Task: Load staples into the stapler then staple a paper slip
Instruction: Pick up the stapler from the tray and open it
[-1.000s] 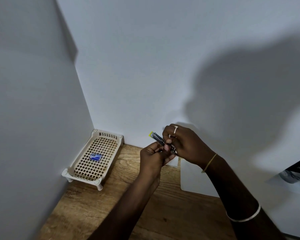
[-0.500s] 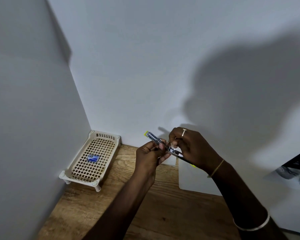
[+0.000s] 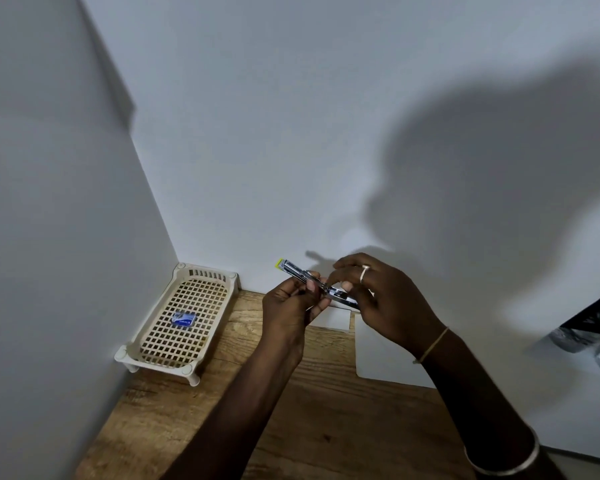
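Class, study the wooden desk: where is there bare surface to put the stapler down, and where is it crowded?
Bare wood lies on the desk toward the viewer, between the slotted tray and the white paper sheet, though the forearms cross above it. It is crowded at the back wall: left hand and right hand hold the stapler over a paper slip.

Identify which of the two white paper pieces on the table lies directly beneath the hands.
The smaller paper slip, against the back wall under the stapler. The larger sheet lies nearer the person, to the right.
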